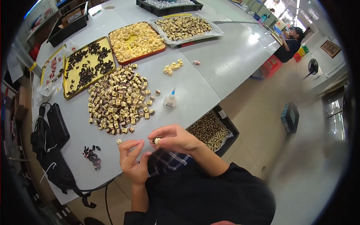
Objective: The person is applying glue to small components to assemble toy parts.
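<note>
My right hand (176, 139) pinches a small cream-and-dark piece (157, 141) between thumb and fingers at the table's near edge. Beside it, my left hand (134, 167) has its fingers stretched out and its thumb apart, with nothing visible in it. A small pale piece (119, 141) lies on the table by the left fingertips. Beyond my hands spreads a heap of small cream, brown and pink pieces (118, 97). A small white bottle with a blue needle tip (170, 99) stands upright right of the heap. A few cream pieces (173, 67) lie farther back.
Trays hold dark curved bits (88, 62), cream pieces (135, 41) and finished-looking dark-and-cream pieces (183, 27). Dark scraps (92, 156) lie at left, near a black bag (54, 165). A black crate of pieces (210, 131) sits below the right edge. Another person (290, 45) sits far right.
</note>
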`<state>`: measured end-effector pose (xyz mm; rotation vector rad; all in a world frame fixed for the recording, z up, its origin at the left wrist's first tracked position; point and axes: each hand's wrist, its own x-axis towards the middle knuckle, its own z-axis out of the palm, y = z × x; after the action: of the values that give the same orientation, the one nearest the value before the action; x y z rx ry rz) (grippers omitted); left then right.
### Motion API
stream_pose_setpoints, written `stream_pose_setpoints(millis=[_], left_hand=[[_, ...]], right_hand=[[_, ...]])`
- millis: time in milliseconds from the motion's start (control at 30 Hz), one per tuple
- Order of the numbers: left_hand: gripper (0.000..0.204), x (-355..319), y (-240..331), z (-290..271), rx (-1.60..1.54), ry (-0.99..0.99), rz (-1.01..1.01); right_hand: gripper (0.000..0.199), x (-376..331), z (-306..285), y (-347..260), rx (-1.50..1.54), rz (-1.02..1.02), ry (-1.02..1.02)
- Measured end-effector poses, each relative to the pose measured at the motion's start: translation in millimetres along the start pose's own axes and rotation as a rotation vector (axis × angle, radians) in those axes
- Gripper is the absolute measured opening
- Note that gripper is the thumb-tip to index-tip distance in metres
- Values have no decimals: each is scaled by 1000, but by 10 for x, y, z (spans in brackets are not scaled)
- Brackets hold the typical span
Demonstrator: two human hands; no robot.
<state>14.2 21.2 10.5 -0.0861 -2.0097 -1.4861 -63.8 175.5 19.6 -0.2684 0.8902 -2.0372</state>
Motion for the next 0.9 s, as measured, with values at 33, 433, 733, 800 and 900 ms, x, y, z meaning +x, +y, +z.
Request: stream_pose_setpoints(millis=[33, 433, 733, 800, 900], left_hand=[[27, -13, -7, -9, -35, 9, -24], [15, 22, 4, -3, -91, 67, -63], [17, -26, 22, -4, -73, 80, -32], [17, -32, 21, -16, -71, 77, -30], [18, -31, 27, -22, -66, 69, -29]], right_hand=[[28, -1, -7, 15, 50, -31, 12], [26, -18, -68, -10, 118, -299, 7], [21, -36, 149, 60, -172, -246, 53], [20, -29, 149, 61, -175, -252, 49], [18, -14, 112, 67, -239, -303, 62]])
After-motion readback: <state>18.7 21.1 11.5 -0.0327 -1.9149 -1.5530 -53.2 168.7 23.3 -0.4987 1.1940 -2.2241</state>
